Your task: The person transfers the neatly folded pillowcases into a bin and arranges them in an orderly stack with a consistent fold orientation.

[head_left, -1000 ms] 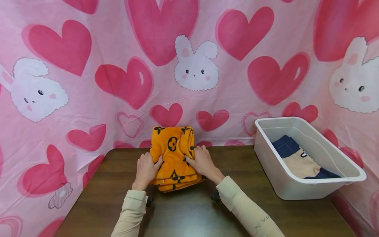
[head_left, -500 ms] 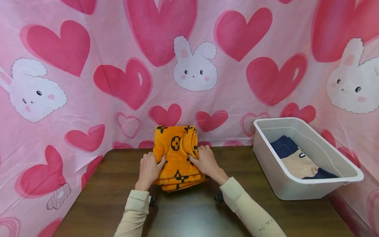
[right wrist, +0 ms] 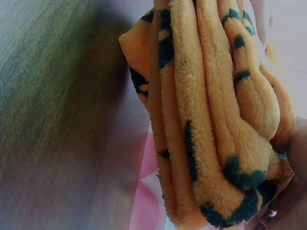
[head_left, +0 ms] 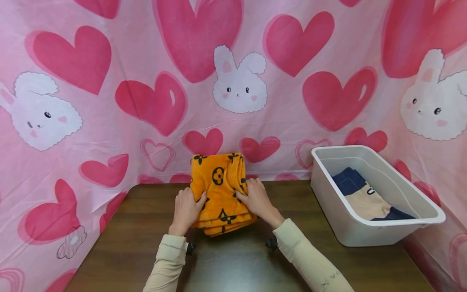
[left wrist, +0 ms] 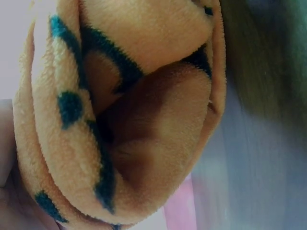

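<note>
A folded orange fleece cloth [head_left: 218,194] with black flower and letter prints stands out over the back middle of the table. My left hand [head_left: 186,207] grips its left side, thumb on the front face. On the opposite side my right hand [head_left: 260,200] holds it the same way. The top edge rises past the table's back edge. Whether the bottom touches the table, I cannot tell. In the left wrist view the fleece cloth [left wrist: 72,143] shows a hollow fold. Stacked layers of the fleece cloth [right wrist: 192,120] fill the right wrist view.
A pale grey plastic bin [head_left: 350,219] stands at the right of the brown wooden table [head_left: 120,251]. Inside it lies a folded navy and beige fabric piece [head_left: 368,200]. A pink sheet [head_left: 284,109] with hearts and rabbits hangs behind and at both sides.
Both hands and the orange fleece cloth have shifted slightly to the right together. The grip looks the same, and the bin has stayed where it was.
</note>
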`<state>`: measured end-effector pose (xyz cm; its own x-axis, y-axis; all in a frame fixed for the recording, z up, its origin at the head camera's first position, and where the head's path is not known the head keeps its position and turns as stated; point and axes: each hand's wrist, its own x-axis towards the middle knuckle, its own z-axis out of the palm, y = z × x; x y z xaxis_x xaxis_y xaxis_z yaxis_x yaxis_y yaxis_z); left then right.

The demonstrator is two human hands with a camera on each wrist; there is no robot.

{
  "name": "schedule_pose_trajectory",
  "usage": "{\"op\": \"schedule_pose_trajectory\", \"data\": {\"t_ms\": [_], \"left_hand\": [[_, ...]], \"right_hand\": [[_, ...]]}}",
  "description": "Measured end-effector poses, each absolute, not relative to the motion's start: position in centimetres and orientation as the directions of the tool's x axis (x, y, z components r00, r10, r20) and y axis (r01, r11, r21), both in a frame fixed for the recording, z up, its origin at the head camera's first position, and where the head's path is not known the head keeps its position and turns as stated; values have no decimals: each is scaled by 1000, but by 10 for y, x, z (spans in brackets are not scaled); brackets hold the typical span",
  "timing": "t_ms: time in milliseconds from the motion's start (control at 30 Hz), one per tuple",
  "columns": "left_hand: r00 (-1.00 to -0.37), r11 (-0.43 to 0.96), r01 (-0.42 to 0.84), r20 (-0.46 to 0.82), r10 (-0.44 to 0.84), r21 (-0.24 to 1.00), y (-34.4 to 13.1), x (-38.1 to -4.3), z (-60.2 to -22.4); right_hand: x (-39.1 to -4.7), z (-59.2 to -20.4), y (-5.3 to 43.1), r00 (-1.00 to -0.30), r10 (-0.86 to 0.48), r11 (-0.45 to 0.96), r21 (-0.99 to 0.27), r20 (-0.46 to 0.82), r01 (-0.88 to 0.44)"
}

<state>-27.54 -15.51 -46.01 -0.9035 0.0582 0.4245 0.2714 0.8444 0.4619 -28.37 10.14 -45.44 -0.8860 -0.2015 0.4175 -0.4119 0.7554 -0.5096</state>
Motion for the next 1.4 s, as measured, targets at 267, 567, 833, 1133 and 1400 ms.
{"op": "schedule_pose_trajectory", "data": {"t_ms": [267,567,833,1133,1400], "left_hand": [[-910,842,263,412,54,471,-149,-273,-460],[-900,830,278,433,49,484,-143,-274,-461],[-898,815,282,439,38,506,-132,-275,-461],[-901,835,268,433,40,481,-120,-276,-462],[-901,866,271,427,75,419,-113,-276,-461]], "right_hand": [[-283,-457,105,-885,-157,781,-493,438,-383],[-281,-458,110,-882,-127,821,-451,454,-350],[-278,-455,120,-863,-146,854,-378,484,-356],[-279,-459,131,-842,-179,886,-288,508,-362],[-278,-460,138,-818,-216,915,-183,533,-361]]}}
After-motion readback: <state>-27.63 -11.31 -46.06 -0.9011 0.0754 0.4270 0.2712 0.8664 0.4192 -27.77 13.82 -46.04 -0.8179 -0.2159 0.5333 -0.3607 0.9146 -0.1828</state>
